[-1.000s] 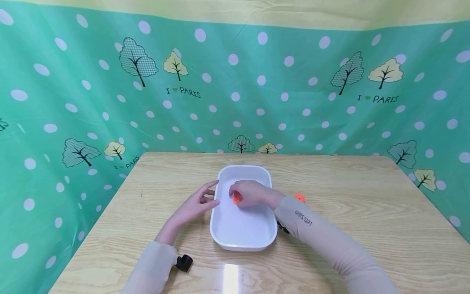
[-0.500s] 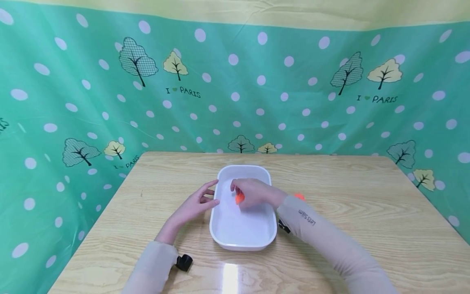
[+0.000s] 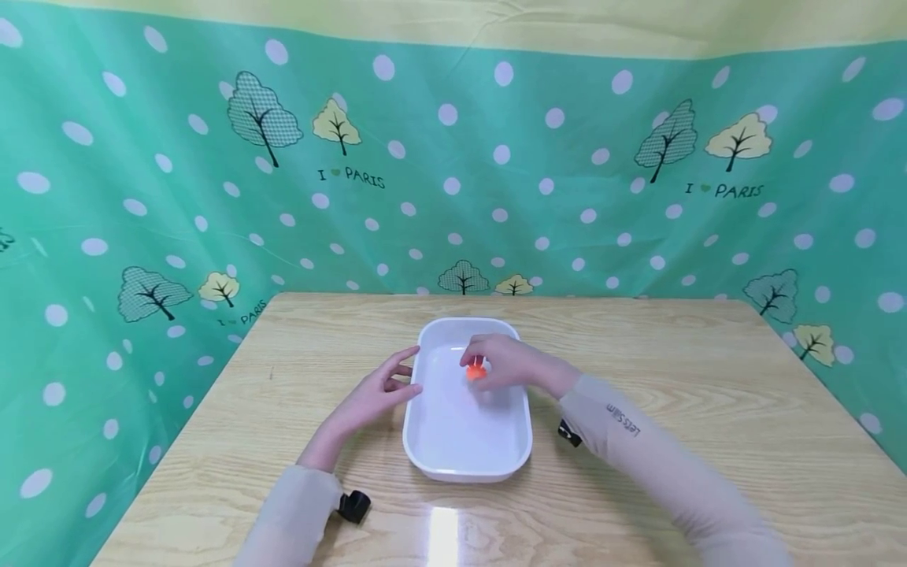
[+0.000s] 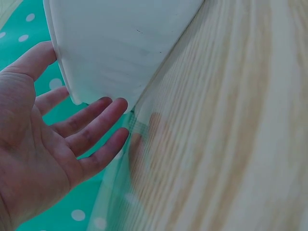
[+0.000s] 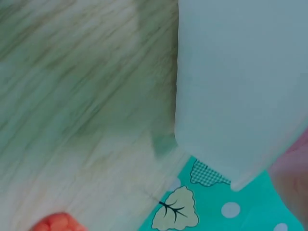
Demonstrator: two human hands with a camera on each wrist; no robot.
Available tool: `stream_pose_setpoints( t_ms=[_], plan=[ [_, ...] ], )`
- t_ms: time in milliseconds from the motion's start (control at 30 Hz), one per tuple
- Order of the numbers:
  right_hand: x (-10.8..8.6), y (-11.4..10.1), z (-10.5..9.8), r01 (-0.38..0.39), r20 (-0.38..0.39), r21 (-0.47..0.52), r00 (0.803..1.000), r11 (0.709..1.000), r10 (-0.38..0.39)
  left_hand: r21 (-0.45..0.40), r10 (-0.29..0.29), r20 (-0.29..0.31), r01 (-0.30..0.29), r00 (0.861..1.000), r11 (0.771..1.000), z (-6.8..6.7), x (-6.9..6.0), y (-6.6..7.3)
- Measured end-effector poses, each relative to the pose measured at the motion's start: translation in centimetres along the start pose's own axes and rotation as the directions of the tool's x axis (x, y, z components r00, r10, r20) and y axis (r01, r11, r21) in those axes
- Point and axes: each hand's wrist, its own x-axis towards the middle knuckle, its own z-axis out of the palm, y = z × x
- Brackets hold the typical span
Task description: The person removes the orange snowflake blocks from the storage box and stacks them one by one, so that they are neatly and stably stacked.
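Note:
A white rectangular plastic tub (image 3: 468,457) stands on the table. My right hand (image 3: 506,364) reaches down inside it with bent fingers. Between those fingers is a small bright orange object (image 3: 476,371) with thin pale bits on top; its kind is unclear. My left hand (image 3: 379,398) is at the tub's left side, its fingers spread and fairly straight. The left wrist view shows this left hand (image 4: 62,130) with fingertips against the tub's outer wall (image 4: 115,48). Only the edge of the right hand (image 5: 293,178) shows in the right wrist view, beyond the tub.
A second rounded orange thing (image 5: 58,223) lies on the table right of the tub; the right forearm hides it in the head view. A green dotted cloth (image 3: 453,157) with printed trees hangs behind the wooden table (image 3: 638,339).
My right hand has shifted to the right and slightly back inside the tub, and the orange object has moved with it. The left hand stays in place.

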Motion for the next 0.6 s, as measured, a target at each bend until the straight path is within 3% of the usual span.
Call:
stream_pose_setpoints(
  t_ms=[333,600],
  plan=[
    [-1.7,0.9,-1.3,0.013,-0.081,0.011,0.997,1.000,-0.012,-0.001,0.004,0.003,-0.004,1.000,1.000,0.0,0.0,0.1],
    [-3.4,1.2,-2.3,-0.027,-0.122,0.026,0.992,0.999,0.030,0.007,0.009,0.004,-0.009,1.000,1.000,0.0,0.0,0.1]
  ],
)
